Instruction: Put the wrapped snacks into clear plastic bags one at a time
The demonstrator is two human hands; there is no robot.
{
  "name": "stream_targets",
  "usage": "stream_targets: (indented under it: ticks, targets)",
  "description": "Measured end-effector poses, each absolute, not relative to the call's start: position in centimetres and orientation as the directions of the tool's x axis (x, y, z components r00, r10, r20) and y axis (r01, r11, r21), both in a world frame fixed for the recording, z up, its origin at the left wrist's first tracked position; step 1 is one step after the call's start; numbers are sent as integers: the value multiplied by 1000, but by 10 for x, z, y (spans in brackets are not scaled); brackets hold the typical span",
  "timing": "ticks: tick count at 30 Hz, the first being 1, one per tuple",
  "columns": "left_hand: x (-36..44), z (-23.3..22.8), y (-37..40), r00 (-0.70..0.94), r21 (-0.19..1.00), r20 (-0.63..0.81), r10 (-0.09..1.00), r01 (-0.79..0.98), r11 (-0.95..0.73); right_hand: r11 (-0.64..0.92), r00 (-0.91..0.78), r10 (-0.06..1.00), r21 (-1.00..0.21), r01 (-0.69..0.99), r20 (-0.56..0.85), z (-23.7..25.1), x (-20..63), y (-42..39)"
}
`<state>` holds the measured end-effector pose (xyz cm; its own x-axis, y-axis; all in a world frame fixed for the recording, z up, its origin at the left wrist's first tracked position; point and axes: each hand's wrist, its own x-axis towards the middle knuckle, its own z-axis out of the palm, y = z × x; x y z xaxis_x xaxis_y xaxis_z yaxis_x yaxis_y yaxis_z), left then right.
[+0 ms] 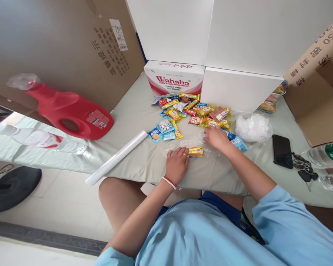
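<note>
Head view: left hand (177, 163) rests flat on a clear plastic bag (183, 146), fingers loose, touching the yellow snack packet (195, 151) just to its right. Packet's long axis runs left-right. Right hand (217, 137) lies palm down beyond it, holding nothing, beside the snack pile (191, 112). White roll (116, 157) sits left; phone (282, 150) right.
</note>
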<state>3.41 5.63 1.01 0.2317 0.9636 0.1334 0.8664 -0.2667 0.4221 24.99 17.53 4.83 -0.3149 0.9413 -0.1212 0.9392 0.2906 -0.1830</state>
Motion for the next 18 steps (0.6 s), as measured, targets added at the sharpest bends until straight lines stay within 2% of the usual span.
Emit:
stream_targets:
  ticks: [2,4,6,9,13,16,18]
  targets:
    - [32,10,57,248,405,131,960,870,-280,394,-417,906,-208,895,-77,53,229,191]
    - [31,12,56,261,390,123,957,874,-289,486,-526,842,-252,837,-120,55,207,206]
    - [32,14,54,252,380,116,961,882,-278,525,-588,784,-294,799,-198,55,190,216]
    - [34,16,52,213,368,109,971,898,-239,554,-635,736,-332,764,-234,62,181,218]
    - [36,16,49,173,350,130,976,913,-208,638,-729,669,-389,664,-147,70,193,189]
    - [32,13,49,180,367,137,974,904,-218,734,-803,585,-347,584,-115,62,207,151]
    - [24,8,49,222,435,140,965,861,-261,762,-812,568,-289,580,-132,52,213,127]
